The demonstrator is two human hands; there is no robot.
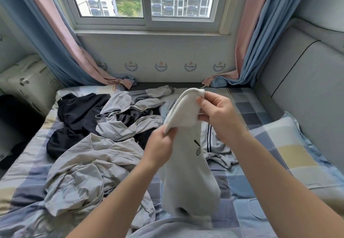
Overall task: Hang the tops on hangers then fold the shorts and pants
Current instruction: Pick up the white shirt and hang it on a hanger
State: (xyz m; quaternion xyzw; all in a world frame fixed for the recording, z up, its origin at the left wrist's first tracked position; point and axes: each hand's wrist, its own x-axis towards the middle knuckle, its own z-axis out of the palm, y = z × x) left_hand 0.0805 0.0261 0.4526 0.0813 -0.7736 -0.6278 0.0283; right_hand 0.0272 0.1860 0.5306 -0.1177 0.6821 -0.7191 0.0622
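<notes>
I hold a light grey garment (188, 172) with a small dark logo up above the bed; it hangs down toward me. My left hand (162, 144) pinches its lower-left top edge. My right hand (216, 111) grips the upper edge, higher and farther away. A pile of clothes lies on the bed to the left: a crumpled beige-grey top (83, 165), a grey jacket (126, 124) and black garments (80, 111). A grey piece with dark stripes (214, 142) lies behind the held garment.
The bed has a checked blue, grey and yellow sheet (247, 111). A pillow (290, 150) lies at the right by the padded headboard (301, 81). Curtains (61, 48) hang on both sides of the window. A patterned suitcase (26, 81) stands at the left.
</notes>
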